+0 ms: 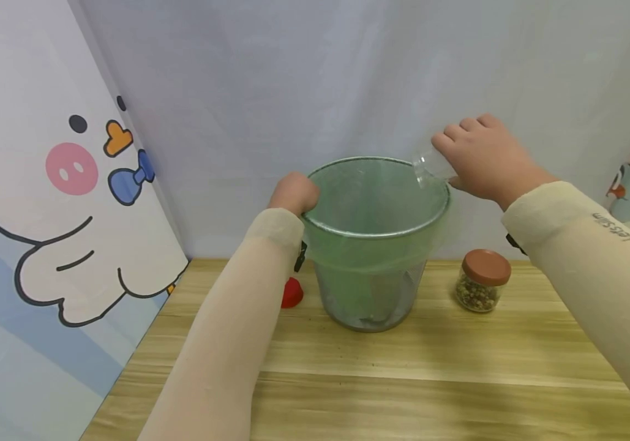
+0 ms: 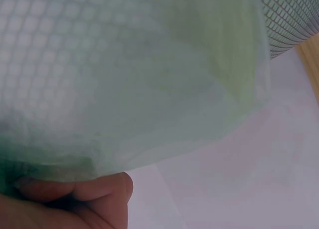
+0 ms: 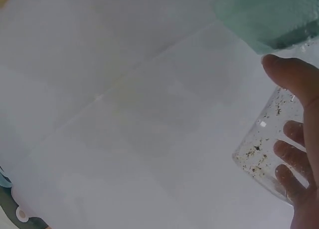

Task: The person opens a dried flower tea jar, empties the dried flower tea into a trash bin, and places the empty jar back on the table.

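A mesh trash bin (image 1: 397,300) lined with a thin green plastic bag (image 1: 367,251) stands on the table. My left hand (image 1: 294,194) grips the bin's left rim; in the left wrist view, its curled fingers (image 2: 99,186) hold the bag's edge. My right hand (image 1: 488,156) holds a clear jar (image 1: 430,166) tipped sideways, its mouth over the bin's right rim. In the right wrist view, brown specks cling to the inside of the jar (image 3: 256,156), with thumb and fingers around it. The bottom inside the bin is hidden.
A small jar with a brown lid (image 1: 482,278) and dried bits inside stands right of the bin. Left of the bin lies a red cap-like object (image 1: 292,293), partly behind my left arm. Behind hangs a pale curtain (image 1: 270,79) with cartoon figures at the sides.
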Motion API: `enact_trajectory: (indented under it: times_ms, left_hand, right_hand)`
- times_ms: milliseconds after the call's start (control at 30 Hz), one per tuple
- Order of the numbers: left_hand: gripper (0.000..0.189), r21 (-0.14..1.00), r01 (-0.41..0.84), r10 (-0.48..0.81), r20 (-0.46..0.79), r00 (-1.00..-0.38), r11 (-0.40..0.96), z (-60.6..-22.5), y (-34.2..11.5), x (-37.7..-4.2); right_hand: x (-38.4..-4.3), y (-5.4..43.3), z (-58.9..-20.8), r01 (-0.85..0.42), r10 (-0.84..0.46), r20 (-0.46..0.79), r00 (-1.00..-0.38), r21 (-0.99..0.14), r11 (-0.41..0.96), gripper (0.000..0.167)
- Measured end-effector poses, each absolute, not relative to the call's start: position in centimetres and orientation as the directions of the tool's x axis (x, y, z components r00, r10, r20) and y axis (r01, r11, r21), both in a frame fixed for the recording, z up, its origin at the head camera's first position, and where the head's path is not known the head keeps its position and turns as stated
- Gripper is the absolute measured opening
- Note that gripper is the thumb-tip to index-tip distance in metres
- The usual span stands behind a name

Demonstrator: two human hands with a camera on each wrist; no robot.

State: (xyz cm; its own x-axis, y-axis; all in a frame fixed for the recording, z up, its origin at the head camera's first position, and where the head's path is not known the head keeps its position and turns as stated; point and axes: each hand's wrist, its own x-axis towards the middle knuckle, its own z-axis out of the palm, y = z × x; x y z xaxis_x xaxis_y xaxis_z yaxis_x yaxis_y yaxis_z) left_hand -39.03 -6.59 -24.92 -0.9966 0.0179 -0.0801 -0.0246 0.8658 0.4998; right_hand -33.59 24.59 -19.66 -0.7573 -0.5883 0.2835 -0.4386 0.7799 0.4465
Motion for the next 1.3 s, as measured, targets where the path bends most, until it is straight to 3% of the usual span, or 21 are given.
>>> enact_trajectory:
  times_ms: [500,867,1067,1300]
  left_hand:
    - [0.041,0.509,-0.019,0.026,-0.081,-0.996,0.861,-24.7,-6.1,-38.9]
    - [0.041,0.534,-0.041,0.017,-0.104,-0.994,0.844,-24.9,-6.2,-39.0]
    - [0.039,0.518,-0.015,0.027,-0.073,-0.997,0.855,-24.8,-6.5,-38.7]
    - [0.035,0.525,-0.009,0.026,-0.06,-0.998,0.851,-24.8,-6.5,-38.4]
  right_hand:
    - [-33.2,26.6,-20.5,-0.398,-0.407,0.339,-0.848,0.101,0.912,0.071]
    - [-32.5,26.6,-20.4,-0.379,-0.36,0.352,-0.864,0.014,0.925,0.073]
    - [-32.4,26.4,-21.0,-0.342,-0.271,0.346,-0.898,-0.164,0.925,0.077]
    - [-32.1,26.5,-22.7,-0.273,-0.113,0.317,-0.942,-0.521,0.809,0.084]
